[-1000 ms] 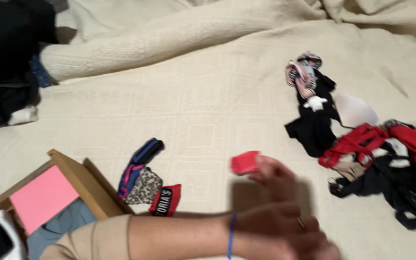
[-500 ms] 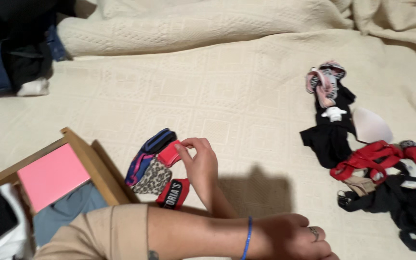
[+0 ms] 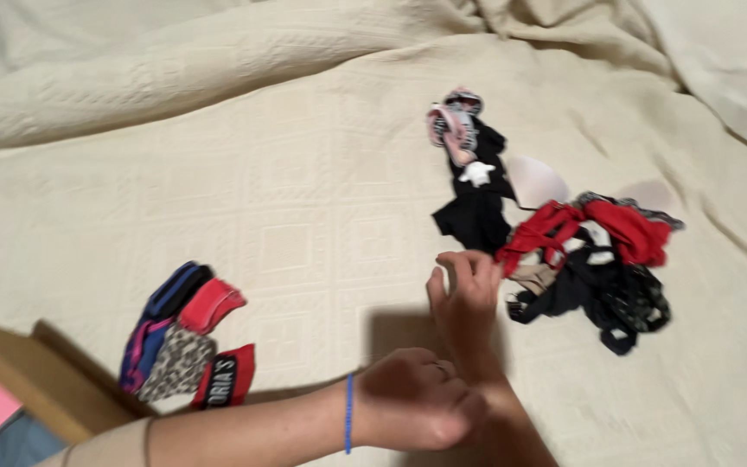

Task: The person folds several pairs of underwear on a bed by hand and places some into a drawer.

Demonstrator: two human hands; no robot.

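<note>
**Hands near the pile of underwear**

The right hand, grip loosely spread and holding nothing, sits right of centre, fingertips just beside the tangled red and black pile. The left hand, curled and holding nothing, lies below it. Folded pieces rest lower left on the cream bedspread.

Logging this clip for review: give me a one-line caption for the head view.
Right hand reaches toward a tangled clothes pile on a cream bedspread; left hand rests near it, folded garments lie left.
</note>
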